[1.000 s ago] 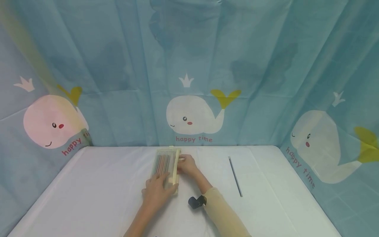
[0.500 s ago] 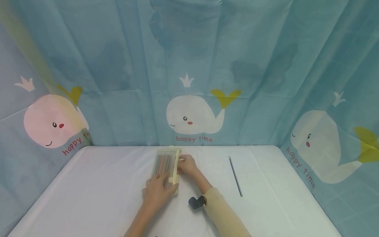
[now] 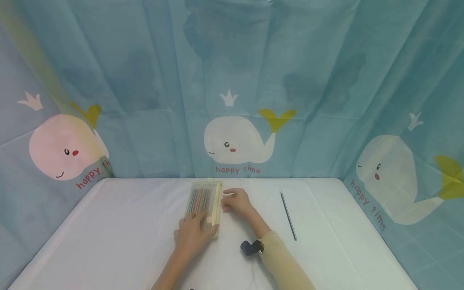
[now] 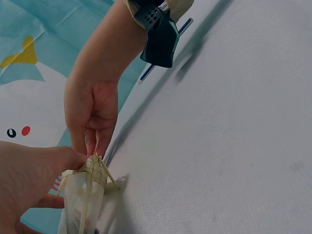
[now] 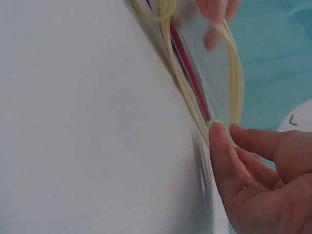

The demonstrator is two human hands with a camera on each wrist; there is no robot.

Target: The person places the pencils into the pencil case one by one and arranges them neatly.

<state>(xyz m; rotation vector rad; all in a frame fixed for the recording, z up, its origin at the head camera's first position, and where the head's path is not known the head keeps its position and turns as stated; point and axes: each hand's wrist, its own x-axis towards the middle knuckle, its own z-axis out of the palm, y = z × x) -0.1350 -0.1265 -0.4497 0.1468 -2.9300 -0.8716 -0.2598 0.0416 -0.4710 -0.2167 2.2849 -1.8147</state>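
A see-through mesh pencil case (image 3: 217, 201) with cream edging lies on the table, and several coloured pencils (image 3: 199, 200) show inside. My left hand (image 3: 192, 233) grips its near end, with the thumb at the zipper side and the fingers spread over the top. In the right wrist view the zipper edge (image 5: 236, 90) gapes apart, and a red pencil (image 5: 189, 70) shows in the opening. Just right of the case is my right hand (image 3: 237, 201), its fingers loosely bent and nothing held; a small gap separates it from the case in the head view.
A single dark pencil (image 3: 288, 215) lies on the white table (image 3: 108, 241), right of my right hand. A blue curtain (image 3: 163, 141) with whale prints rises behind the table and along both sides. A dark wrist camera (image 3: 250, 247) hangs below my right sleeve.
My right hand has drawn away from the pencil case's zipper edge, moving to the right. My left hand and the case have stayed in place.
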